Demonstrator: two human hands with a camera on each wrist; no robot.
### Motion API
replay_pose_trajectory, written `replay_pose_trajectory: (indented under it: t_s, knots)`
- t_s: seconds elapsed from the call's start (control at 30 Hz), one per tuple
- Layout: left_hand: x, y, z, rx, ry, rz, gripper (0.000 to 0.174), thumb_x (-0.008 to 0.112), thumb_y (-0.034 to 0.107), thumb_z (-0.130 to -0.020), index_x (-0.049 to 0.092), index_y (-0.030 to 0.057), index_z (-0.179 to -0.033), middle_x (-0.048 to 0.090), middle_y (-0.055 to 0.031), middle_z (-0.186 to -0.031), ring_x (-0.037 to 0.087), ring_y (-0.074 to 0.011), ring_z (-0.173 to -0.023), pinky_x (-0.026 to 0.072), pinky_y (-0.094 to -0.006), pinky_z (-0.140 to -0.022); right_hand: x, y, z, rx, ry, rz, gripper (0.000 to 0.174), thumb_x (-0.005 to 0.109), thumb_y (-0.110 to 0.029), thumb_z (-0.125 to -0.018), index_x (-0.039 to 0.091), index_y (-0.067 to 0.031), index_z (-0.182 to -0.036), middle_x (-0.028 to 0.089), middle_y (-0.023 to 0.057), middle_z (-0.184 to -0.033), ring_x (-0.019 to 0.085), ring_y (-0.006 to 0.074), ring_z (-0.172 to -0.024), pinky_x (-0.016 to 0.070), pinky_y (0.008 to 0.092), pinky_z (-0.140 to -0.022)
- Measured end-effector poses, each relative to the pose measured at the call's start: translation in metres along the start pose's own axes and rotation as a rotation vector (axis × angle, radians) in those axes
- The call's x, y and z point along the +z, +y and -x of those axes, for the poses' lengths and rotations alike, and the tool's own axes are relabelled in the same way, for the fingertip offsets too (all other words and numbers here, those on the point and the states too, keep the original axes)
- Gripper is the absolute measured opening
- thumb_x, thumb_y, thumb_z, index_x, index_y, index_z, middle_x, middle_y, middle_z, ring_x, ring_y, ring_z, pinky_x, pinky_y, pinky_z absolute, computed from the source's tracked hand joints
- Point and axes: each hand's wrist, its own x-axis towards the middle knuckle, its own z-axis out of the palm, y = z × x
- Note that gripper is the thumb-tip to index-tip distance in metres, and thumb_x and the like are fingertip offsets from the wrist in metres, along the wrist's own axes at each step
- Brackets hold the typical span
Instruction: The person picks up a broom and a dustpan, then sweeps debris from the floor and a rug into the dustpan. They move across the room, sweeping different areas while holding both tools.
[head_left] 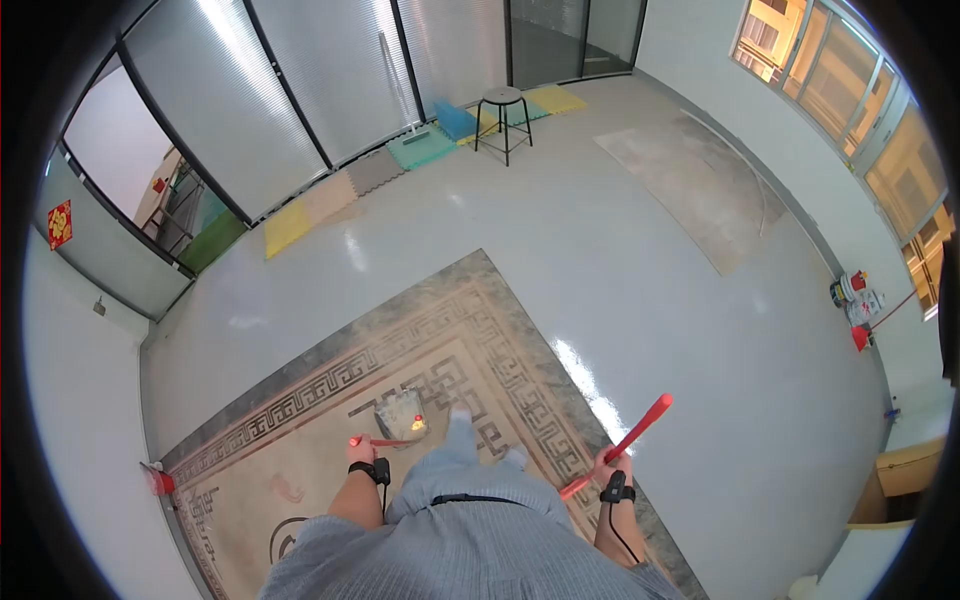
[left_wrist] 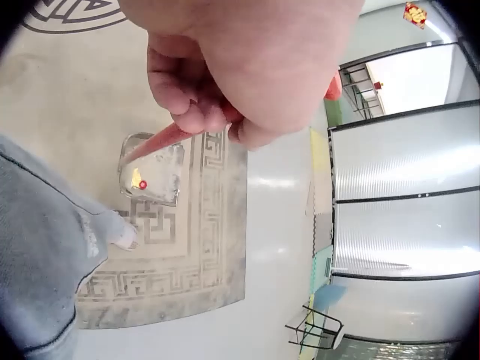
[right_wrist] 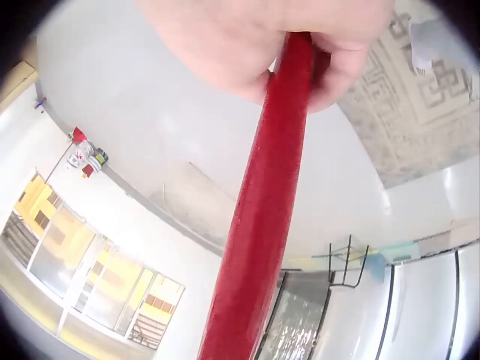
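Observation:
My left hand (head_left: 362, 453) grips the red handle of a dustpan (head_left: 396, 406), its fingers curled round the upper end. The greyish pan is low over the patterned rug, just ahead of my feet. In the left wrist view a small yellow and red patch (left_wrist: 139, 180) shows on the pan. On the other side, my right hand (head_left: 613, 466) is wrapped round a thick red pole (head_left: 640, 428). It slants up and away to the right, and its lower end drops behind my body. What the pole ends in is hidden.
The rug (head_left: 480, 290) has a dark key-pattern border and lies on a glossy grey floor. A black-legged stool (head_left: 502, 97) stands by the glass partition, near coloured foam mats (head_left: 420, 147). Buckets (head_left: 852, 290) sit along the right wall, with a cardboard box (head_left: 905, 468) nearer.

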Motion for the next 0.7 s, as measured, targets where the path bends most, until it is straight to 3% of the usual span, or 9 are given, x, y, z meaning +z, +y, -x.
replay_pose_trajectory:
  t_s: [0.03,0.1,0.17,0.43,0.5,0.53,0.57,0.67,0.7]
  knots:
    - [0.009,0.004,-0.001,-0.002,-0.005,-0.009,0.009,0.057,0.017,-0.086,0.059,0.0078,-0.084,0.052,-0.003,-0.056,0.05,-0.0139,-0.045,0.0409,-0.028,-0.041,0.008,0.0,-0.005,-0.056,-0.145,0.045,0.006,0.057,0.001,-0.085,0.052,0.0016,-0.083,0.052,0.0087,-0.072,0.057,0.0184,-0.068,0.0568,0.0274,-0.067]
    - [0.031,0.018,-0.005,0.02,-0.038,-0.053,0.009,0.058,0.016,-0.087,0.058,0.0077,-0.084,0.052,-0.003,-0.056,0.05,-0.0134,-0.045,0.0403,-0.0282,-0.04,0.026,-0.001,-0.02,-0.319,-0.506,0.559,0.011,0.06,-0.002,-0.086,0.051,0.0028,-0.086,0.053,0.0094,-0.078,0.058,0.0196,-0.073,0.0564,0.0269,-0.068]
    - [0.051,0.029,-0.01,0.017,-0.05,-0.09,0.009,0.058,0.016,-0.087,0.058,0.0078,-0.084,0.052,-0.003,-0.056,0.05,-0.0133,-0.045,0.04,-0.0282,-0.04,0.092,0.037,0.048,0.002,-0.202,-0.054,0.013,0.059,-0.002,-0.086,0.05,0.0056,-0.088,0.054,0.0091,-0.08,0.057,0.019,-0.08,0.0554,0.0268,-0.07]
    - [0.153,0.031,-0.105,0.059,-0.191,-0.263,0.018,0.059,0.023,-0.084,0.062,0.0059,-0.084,0.059,-0.0069,-0.061,0.057,-0.0169,-0.049,0.0439,-0.0311,-0.046,0.148,0.052,0.109,0.02,-0.414,-0.129,0.017,0.059,0.0,-0.085,0.045,0.0061,-0.092,0.052,0.0112,-0.085,0.056,0.0182,-0.073,0.0554,0.0239,-0.06]
    - [0.18,0.014,-0.151,0.197,-0.16,-0.5,0.023,0.058,0.026,-0.082,0.064,0.0034,-0.081,0.064,-0.0105,-0.066,0.061,-0.0194,-0.054,0.0476,-0.0325,-0.051,0.151,0.053,0.116,0.12,-0.448,-0.134,0.019,0.057,-0.001,-0.086,0.043,0.0055,-0.097,0.051,0.0108,-0.089,0.056,0.0168,-0.073,0.055,0.0217,-0.059]
    - [0.197,0.038,-0.131,0.168,-0.188,-0.542,0.027,0.057,0.028,-0.081,0.064,0.002,-0.077,0.066,-0.0124,-0.069,0.064,-0.0211,-0.058,0.0497,-0.0331,-0.054,0.152,0.059,0.12,0.106,-0.455,-0.15,0.032,0.054,-0.002,-0.089,0.037,0.0086,-0.113,0.05,0.0112,-0.093,0.056,0.0159,-0.071,0.0553,0.0209,-0.056]
    - [0.212,0.053,-0.124,0.158,-0.199,-0.547,0.027,0.057,0.028,-0.081,0.064,0.002,-0.077,0.066,-0.0124,-0.069,0.064,-0.0211,-0.058,0.0497,-0.0331,-0.054,0.151,0.063,0.121,0.091,-0.449,-0.149,0.032,0.054,-0.002,-0.089,0.037,0.0086,-0.113,0.05,0.0112,-0.093,0.056,0.0159,-0.071,0.0553,0.0209,-0.056]
    - [0.27,0.099,-0.123,0.034,-0.253,-0.412,0.026,0.057,0.027,-0.081,0.064,0.0029,-0.077,0.064,-0.0106,-0.065,0.062,-0.0205,-0.054,0.0483,-0.0337,-0.051,0.164,0.076,0.108,0.118,-0.406,-0.163,0.059,0.048,-0.004,-0.093,0.009,0.0134,-0.134,0.047,0.013,-0.092,0.056,0.0163,-0.066,0.0557,0.0225,-0.049]
    - [0.282,0.114,-0.124,0.057,-0.297,-0.436,0.023,0.058,0.026,-0.081,0.064,0.0035,-0.079,0.062,-0.0094,-0.063,0.06,-0.0195,-0.051,0.0473,-0.0337,-0.049,0.168,0.083,0.104,0.112,-0.395,-0.173,0.059,0.048,-0.004,-0.093,0.009,0.0134,-0.134,0.047,0.013,-0.092,0.056,0.0163,-0.066,0.0557,0.0225,-0.049]
